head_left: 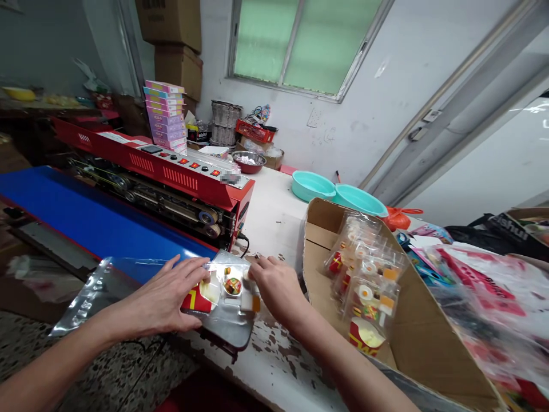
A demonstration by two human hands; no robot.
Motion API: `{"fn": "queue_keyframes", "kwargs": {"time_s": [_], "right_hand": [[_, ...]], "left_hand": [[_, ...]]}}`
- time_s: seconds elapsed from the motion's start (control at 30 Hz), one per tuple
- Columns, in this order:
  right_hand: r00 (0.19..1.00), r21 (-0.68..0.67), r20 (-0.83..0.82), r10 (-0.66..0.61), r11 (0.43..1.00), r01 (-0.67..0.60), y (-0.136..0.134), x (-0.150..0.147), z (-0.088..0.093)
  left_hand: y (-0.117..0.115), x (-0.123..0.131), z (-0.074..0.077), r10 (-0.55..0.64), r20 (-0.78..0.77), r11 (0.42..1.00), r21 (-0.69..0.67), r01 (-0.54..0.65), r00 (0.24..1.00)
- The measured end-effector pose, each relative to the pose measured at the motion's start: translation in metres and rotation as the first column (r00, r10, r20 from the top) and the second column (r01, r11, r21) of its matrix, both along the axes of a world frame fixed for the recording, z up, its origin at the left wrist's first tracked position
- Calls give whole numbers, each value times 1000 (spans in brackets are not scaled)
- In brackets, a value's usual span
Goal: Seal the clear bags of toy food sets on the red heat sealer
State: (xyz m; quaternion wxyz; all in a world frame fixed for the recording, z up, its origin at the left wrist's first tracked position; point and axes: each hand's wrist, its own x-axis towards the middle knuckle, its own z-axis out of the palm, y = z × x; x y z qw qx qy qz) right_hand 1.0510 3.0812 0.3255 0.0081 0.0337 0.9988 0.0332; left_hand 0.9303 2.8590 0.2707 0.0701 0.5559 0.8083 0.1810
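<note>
In front of me, a clear plastic bag (221, 306) with miniature food pieces lies over the grey metal plate (240, 332) at the end of the blue belt. Its pieces include a red fries carton (199, 297) with a yellow mark, a round colourful dish (232, 286) and a tiny burger. My left hand (171, 292) grips the bag from the left, fingers across its top and thumb at the near edge. At its right end, the curled fingers of my right hand (274, 286) hold the bag; their tips are partly hidden. The bag's loose end (86, 297) stretches left beneath my left wrist.
A red sealing machine (189, 177) with a blue conveyor belt (86, 212) stands at left. To the right, a cardboard box (319, 274) holds several similar packs (369, 303). Turquoise basins (313, 186) sit behind it, and plastic bags (484, 274) pile up at far right.
</note>
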Motion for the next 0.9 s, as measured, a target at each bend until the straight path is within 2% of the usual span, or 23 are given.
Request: {"fn": "queue_keyframes", "kwargs": {"time_s": [0.1,0.17,0.23,0.3,0.4,0.5,0.57,0.6,0.67,0.73,0.77,0.83,0.9], "right_hand": [[987,-196,-149,-54,980,24,9,7,-5],[969,-278,-243,-37,960,-33,7,9,-7],[967,-333,-254,23,937,-109,0,6,-9],[977,-356,-200,74,923,-142,-12,1,-12],[984,-301,-132,121,941,-156,-25,-7,-14],[988,-331,-114,106,933,-139,-27,-8,-10],[991,-478,-131,33,873,-92,-22,-5,-5],[988,-580,-151,-29,812,-65,-17,-3,-3],[960,-765,-202,-195,644,-30,-5,4,-4],[907,-867,-219,-360,498,-11,6,12,-11],[883,-891,-211,-419,455,4,10,16,-17],[860,-901,-177,-479,430,54,15,25,-30],[859,-876,-174,-481,474,88,15,33,-42]], "left_hand": [[-1,3,3,11,-2,1000,3,-11,1000],[-1,4,3,1,-3,1000,16,-1,1000],[-1,5,3,-11,0,1000,24,11,1000],[-1,5,2,-15,6,1000,25,15,1000],[0,4,0,-18,13,1000,22,18,1000],[1,6,1,-13,26,999,29,12,1000],[0,7,2,-9,34,999,34,8,999],[0,8,3,-6,34,999,34,4,999],[0,9,2,8,29,1000,28,-9,1000],[-1,9,1,18,25,1000,19,-18,1000],[-1,9,0,17,25,1000,15,-17,1000],[-1,9,-1,10,22,1000,13,-10,1000],[-1,9,-1,7,16,1000,14,-7,1000]]}}
